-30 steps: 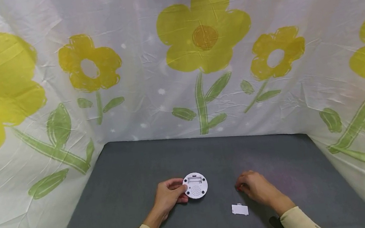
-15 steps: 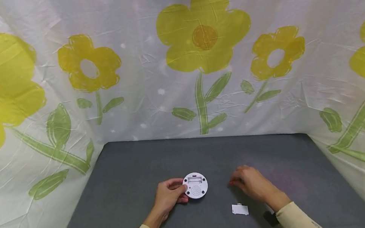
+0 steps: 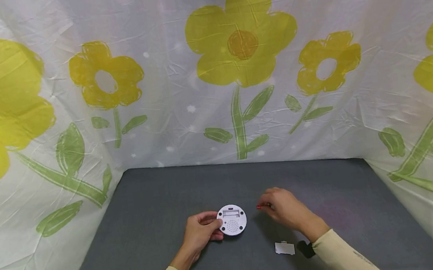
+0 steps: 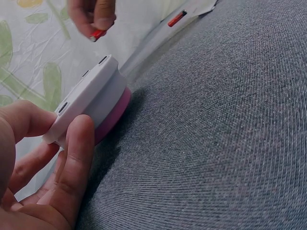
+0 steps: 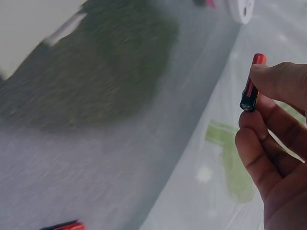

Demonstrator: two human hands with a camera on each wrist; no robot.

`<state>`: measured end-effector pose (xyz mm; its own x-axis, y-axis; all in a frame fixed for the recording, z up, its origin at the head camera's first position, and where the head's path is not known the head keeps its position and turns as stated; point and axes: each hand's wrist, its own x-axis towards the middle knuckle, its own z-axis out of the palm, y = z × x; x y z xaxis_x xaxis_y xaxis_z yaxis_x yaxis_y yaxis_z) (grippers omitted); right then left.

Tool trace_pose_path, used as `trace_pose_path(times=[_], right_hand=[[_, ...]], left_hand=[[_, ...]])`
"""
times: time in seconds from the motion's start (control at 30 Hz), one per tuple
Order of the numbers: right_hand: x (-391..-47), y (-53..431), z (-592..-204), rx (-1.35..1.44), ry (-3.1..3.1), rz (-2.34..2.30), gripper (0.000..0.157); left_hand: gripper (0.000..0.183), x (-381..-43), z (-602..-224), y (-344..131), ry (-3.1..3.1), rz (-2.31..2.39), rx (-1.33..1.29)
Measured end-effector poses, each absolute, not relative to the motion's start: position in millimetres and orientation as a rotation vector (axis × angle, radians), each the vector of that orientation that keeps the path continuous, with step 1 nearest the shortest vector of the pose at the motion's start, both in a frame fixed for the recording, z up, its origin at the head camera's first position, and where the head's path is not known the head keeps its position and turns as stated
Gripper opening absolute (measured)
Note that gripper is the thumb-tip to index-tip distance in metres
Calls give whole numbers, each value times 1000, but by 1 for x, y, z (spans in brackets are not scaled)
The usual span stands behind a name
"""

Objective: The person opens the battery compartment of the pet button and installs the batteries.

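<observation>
My left hand [image 3: 201, 233] holds a round white battery-powered device [image 3: 233, 226] at its left edge, thumb on top. The device's underside faces up, showing an uncovered battery compartment, speaker holes and small dark feet. In the left wrist view its lower rim is pink, close over the table. To its right, my right hand [image 3: 288, 209] pinches a small red and black battery [image 5: 249, 96] between thumb and fingers, held above the table. A second red and black battery [image 4: 177, 18] lies on the table; in the head view it is not visible.
A white battery cover [image 3: 285, 248] lies on the dark grey table [image 3: 167, 195], below the right hand in the head view. White cloth walls [image 3: 173, 113] printed with yellow flowers stand behind and on both sides of the table.
My right hand has moved left and away from me with the battery, nearer to the device. The left hand, the device and the cover have stayed in place.
</observation>
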<state>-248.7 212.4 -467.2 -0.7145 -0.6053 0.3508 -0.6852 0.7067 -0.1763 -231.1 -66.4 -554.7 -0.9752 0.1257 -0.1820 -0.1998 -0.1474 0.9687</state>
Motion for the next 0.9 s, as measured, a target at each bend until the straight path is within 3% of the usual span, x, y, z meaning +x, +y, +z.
trace_pose_path(times=[0.9], right_hand=[[-261,152,-477,1088,-2742,452,14]], left_hand=[[39,-231,-555,-67,1903,2221,-81]])
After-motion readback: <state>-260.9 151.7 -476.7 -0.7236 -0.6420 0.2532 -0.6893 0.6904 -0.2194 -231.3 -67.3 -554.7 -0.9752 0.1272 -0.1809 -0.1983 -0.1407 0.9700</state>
